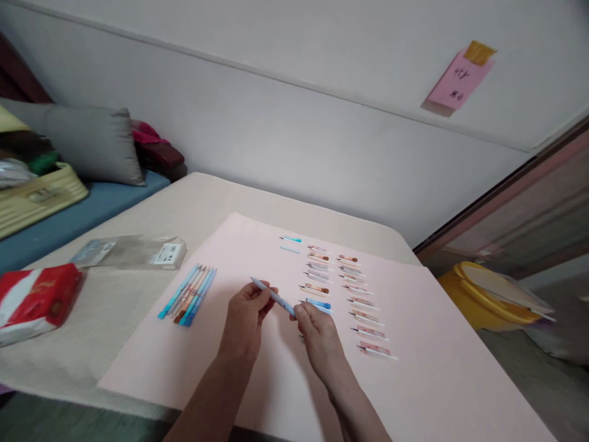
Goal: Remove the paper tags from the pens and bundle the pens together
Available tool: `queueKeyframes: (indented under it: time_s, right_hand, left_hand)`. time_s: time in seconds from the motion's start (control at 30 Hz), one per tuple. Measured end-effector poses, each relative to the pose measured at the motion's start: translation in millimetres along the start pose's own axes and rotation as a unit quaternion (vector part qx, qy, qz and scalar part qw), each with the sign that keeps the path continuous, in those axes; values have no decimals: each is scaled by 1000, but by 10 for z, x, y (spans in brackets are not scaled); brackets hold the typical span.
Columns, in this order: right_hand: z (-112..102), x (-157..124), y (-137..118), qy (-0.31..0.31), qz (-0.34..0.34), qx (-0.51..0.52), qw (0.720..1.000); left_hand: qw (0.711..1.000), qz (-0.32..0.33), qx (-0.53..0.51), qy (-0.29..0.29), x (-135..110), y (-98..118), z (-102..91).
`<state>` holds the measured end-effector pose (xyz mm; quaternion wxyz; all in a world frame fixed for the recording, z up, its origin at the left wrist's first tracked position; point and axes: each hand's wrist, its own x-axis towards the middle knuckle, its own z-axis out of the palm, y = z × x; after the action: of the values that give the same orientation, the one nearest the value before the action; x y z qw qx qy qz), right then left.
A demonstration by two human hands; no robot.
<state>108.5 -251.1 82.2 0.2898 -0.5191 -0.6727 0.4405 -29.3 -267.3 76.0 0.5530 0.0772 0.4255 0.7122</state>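
Note:
Over the pink sheet (pixel 276 380), a light blue pen (pixel 280 301) slants between my two hands, its dark tip pointing up and left. My left hand (pixel 246 319) pinches it near the tip. The fingers of my right hand (pixel 317 328) are closed round its rear end. Left of my hands lies a bundle of several pens (pixel 188 294) in blue, brown and pale tones, side by side. On the right, two columns hold pen barrels with thin refills beside them, among them a blue barrel (pixel 317 303) near my right hand and a reddish one (pixel 375 349).
A clear plastic wrapper (pixel 138 253) and a red-and-white packet (pixel 41 301) lie at the table's left. Beyond them are a yellow basket (pixel 46 193) and a grey cushion (pixel 99 141). A yellow bin (pixel 478 301) stands off the right side; the wall (pixel 299 135) borders the back.

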Motion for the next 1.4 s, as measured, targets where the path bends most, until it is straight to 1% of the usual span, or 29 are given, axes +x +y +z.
queueKeyframes:
  time_s: [0.07,0.13,0.2,0.27,0.33,0.37,0.43,0.5,0.53,0.6,0.7,0.77,0.9,1.03,1.1,1.17,1.2,1.23,1.27,1.3,1.33,1.4]
  right_hand:
    - [6,12,6,-21,43,75,996]
    - [14,14,-3,-47,96,171,979]
    - [18,11,-18,-78,155,277,945]
    - [14,7,-26,-113,210,363,901]
    - [10,6,-19,-139,247,415,865]
    - [11,8,-12,-146,259,432,852]
    - [23,12,2,-147,274,454,835]
    - [44,13,1,-143,279,464,828]
    - [53,11,-7,-141,274,462,831]
    - [63,3,-35,-140,249,442,850]
    - [40,-4,-74,-134,206,383,890]
    - [8,5,-76,-114,184,336,917]
    - [-33,45,-21,-78,113,232,963]
    - [6,51,40,-74,44,127,988]
    - [38,38,61,-74,28,87,993]
    - [57,25,77,-73,17,64,995]
    - [59,22,83,-72,13,60,995]
    - [57,21,87,-73,11,61,995]
    - [49,23,89,-74,10,63,995]
    - [38,28,88,-75,9,66,995]
    - [24,34,85,-78,10,69,995]
    - [-7,45,75,-86,13,73,994]
  left_hand:
    - [1000,7,6,-6,0,-4,-1]
    - [1000,15,15,-12,2,-4,-3]
    - [999,23,27,-18,4,2,-3]
    - [999,30,37,-26,6,8,-1]
    - [998,36,41,-29,7,12,3]
    - [998,36,42,-29,9,12,5]
    - [998,36,41,-30,15,11,6]
    - [998,33,40,-33,21,15,0]
    - [998,29,39,-33,24,22,-7]
    - [999,20,33,-21,32,47,-30]
    - [1000,12,16,19,60,107,-80]
    - [999,19,9,38,89,147,-108]
    - [998,29,21,49,132,185,-131]
    - [996,22,79,25,125,179,-130]
    - [991,33,127,9,121,187,-137]
    - [980,57,192,-1,135,212,-156]
    - [968,74,238,-3,151,228,-173]
    - [949,95,301,-3,174,245,-195]
    - [917,120,381,1,204,261,-224]
    - [869,143,473,12,240,273,-261]
    - [806,164,569,28,281,282,-306]
    - [664,182,722,67,375,287,-415]
